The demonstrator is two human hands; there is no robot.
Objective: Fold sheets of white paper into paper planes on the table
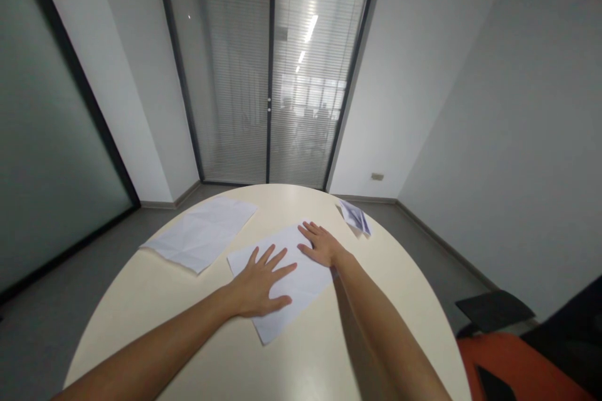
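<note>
A white sheet of paper [301, 291] lies at a slant on the round table, under both of my hands. My left hand [258, 282] rests flat on its left part, fingers spread wide. Over its far right part lies my right hand [322, 245], palm down with fingers stretched out. Neither hand grips anything. To the left, a second white sheet [202, 232] with visible creases reaches the table's far left edge. A small folded paper [355, 218] with a dark printed patch stands partly raised near the far right edge.
The round cream table [395, 301] fills the lower middle. An orange chair seat [512, 366] with a black armrest [496, 310] is at the lower right. Beyond the table are a glass door with blinds [235, 88] and a white wall [470, 106].
</note>
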